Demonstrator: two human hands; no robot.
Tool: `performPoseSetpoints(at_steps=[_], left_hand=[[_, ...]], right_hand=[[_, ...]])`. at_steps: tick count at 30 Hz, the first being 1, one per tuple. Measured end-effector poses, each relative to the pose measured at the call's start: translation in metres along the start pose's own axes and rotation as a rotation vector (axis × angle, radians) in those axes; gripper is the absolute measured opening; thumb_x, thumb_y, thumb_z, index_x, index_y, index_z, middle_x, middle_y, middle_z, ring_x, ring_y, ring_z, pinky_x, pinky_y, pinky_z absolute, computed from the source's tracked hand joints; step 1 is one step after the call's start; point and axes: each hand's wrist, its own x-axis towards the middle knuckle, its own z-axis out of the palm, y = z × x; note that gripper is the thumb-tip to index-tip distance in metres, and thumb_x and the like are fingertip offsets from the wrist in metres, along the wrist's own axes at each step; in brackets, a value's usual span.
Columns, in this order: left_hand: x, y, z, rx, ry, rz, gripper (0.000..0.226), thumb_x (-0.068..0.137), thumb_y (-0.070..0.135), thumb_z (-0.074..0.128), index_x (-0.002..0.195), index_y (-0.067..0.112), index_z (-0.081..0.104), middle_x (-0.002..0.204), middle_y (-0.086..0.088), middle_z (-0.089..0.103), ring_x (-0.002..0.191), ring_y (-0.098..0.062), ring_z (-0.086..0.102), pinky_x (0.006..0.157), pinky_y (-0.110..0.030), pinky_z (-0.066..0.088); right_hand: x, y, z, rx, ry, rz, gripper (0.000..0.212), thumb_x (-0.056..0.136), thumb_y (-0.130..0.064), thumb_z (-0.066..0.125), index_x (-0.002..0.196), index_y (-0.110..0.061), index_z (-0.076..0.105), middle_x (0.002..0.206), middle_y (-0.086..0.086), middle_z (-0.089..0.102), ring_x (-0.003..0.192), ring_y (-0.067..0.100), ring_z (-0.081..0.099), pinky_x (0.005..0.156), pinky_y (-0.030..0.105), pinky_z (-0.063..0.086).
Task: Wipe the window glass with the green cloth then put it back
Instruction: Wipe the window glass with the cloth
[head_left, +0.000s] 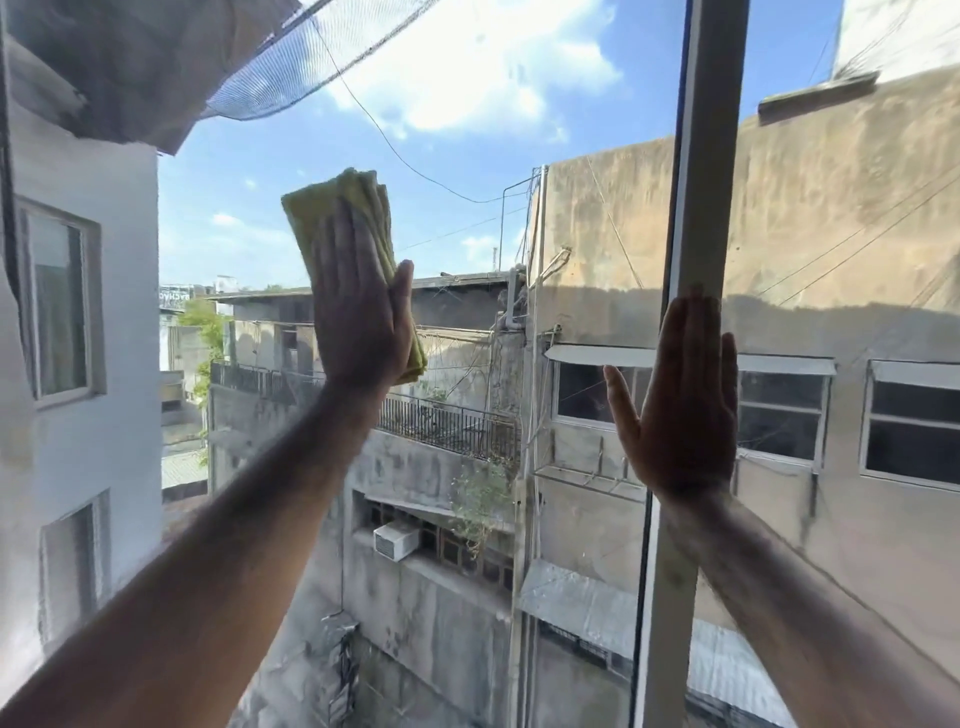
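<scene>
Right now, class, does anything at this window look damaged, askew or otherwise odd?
Nothing stands out. The left hand presses the folded green cloth flat on the window glass; the right hand rests open against the upright frame.

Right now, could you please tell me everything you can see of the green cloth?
The green cloth is a yellowish-green, terry-like fabric folded into a thick pad, its layered edges showing along the right side. It stands tilted, pressed flat against the window glass by the open left hand, which covers its lower middle.
</scene>
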Motion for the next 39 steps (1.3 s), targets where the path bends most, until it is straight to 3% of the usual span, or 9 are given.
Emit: performPoseSetpoints(at_steps=[6, 14, 16, 20, 24, 26, 33, 35, 39], left_hand=[[-0.073, -0.011, -0.005, 0.158, -0.349, 0.954, 0.070, 0.110, 0.048, 0.039, 0.160, 0.000, 0.027, 0.169, -0.022, 0.027, 0.159, -0.035, 0.024, 0.128, -0.053, 0.031], [-0.018, 0.002, -0.007, 0.058, -0.038, -0.153, 0.073, 0.109, 0.048, 0.027, 0.162, -0.001, 0.016, 0.172, -0.021, 0.018, 0.162, -0.032, 0.016, 0.130, -0.050, 0.022], [-0.028, 0.028, 0.002, 0.060, -0.128, 0.106, 0.081, 0.105, 0.054, 0.026, 0.163, 0.000, 0.012, 0.173, -0.021, 0.015, 0.163, -0.032, 0.012, 0.130, -0.051, 0.022], [-0.026, 0.014, 0.006, 0.182, -0.358, 1.089, 0.081, 0.108, 0.058, 0.031, 0.164, 0.004, 0.008, 0.170, -0.022, 0.022, 0.160, -0.035, 0.020, 0.127, -0.054, 0.031], [0.032, 0.007, -0.004, 0.126, -0.199, 0.294, 0.080, 0.108, 0.060, 0.022, 0.164, 0.004, 0.007, 0.173, -0.020, 0.015, 0.162, -0.033, 0.014, 0.131, -0.053, 0.022], [0.030, 0.021, 0.001, 0.124, -0.139, 0.196, 0.084, 0.106, 0.063, 0.019, 0.163, 0.000, 0.012, 0.172, -0.022, 0.016, 0.162, -0.035, 0.014, 0.132, -0.052, 0.021], [-0.065, 0.019, 0.007, 0.217, -0.448, 1.536, 0.093, 0.102, 0.071, 0.027, 0.164, 0.003, 0.009, 0.171, -0.021, 0.010, 0.161, -0.033, 0.011, 0.133, -0.047, 0.015], [-0.047, 0.003, 0.003, 0.205, -0.389, 1.388, 0.091, 0.104, 0.066, 0.035, 0.164, 0.004, 0.008, 0.171, -0.021, 0.016, 0.161, -0.033, 0.015, 0.133, -0.047, 0.018], [-0.026, -0.008, -0.003, 0.108, -0.126, 0.270, 0.085, 0.104, 0.063, 0.022, 0.163, 0.003, 0.012, 0.172, -0.020, 0.016, 0.161, -0.032, 0.020, 0.131, -0.051, 0.023]], right_hand=[[0.000, 0.000, -0.002, -0.001, 0.007, -0.009, 0.088, 0.109, -0.061, 0.032, 0.167, 0.000, 0.007, 0.178, 0.020, 0.008, 0.167, 0.031, 0.010, 0.135, 0.052, 0.020], [0.000, -0.001, -0.002, 0.006, 0.011, -0.002, 0.088, 0.109, -0.061, 0.032, 0.167, 0.001, 0.009, 0.178, 0.021, 0.009, 0.167, 0.032, 0.011, 0.134, 0.053, 0.022], [0.000, -0.001, -0.004, 0.008, 0.007, -0.001, 0.088, 0.109, -0.062, 0.032, 0.167, 0.001, 0.010, 0.178, 0.021, 0.009, 0.167, 0.032, 0.011, 0.134, 0.053, 0.021], [0.000, -0.003, -0.004, 0.022, 0.026, -0.001, 0.089, 0.109, -0.062, 0.036, 0.166, 0.002, 0.014, 0.177, 0.022, 0.013, 0.166, 0.032, 0.014, 0.135, 0.053, 0.022], [0.000, -0.003, -0.007, 0.024, 0.008, 0.001, 0.090, 0.109, -0.065, 0.029, 0.166, 0.002, 0.014, 0.177, 0.022, 0.012, 0.166, 0.032, 0.013, 0.134, 0.053, 0.022], [0.001, -0.004, -0.007, 0.028, 0.012, 0.000, 0.091, 0.108, -0.066, 0.027, 0.166, 0.003, 0.015, 0.177, 0.022, 0.012, 0.166, 0.032, 0.013, 0.134, 0.053, 0.021], [0.001, -0.003, -0.007, 0.024, 0.005, -0.010, 0.096, 0.106, -0.072, 0.023, 0.167, 0.002, 0.014, 0.177, 0.022, 0.012, 0.166, 0.033, 0.012, 0.134, 0.054, 0.020], [0.001, -0.003, -0.006, 0.029, 0.003, -0.012, 0.096, 0.106, -0.072, 0.023, 0.167, 0.001, 0.013, 0.177, 0.022, 0.011, 0.167, 0.032, 0.011, 0.135, 0.053, 0.020], [0.001, -0.003, -0.004, 0.022, 0.013, -0.010, 0.096, 0.106, -0.072, 0.025, 0.167, 0.001, 0.014, 0.177, 0.022, 0.012, 0.166, 0.032, 0.012, 0.135, 0.053, 0.020]])
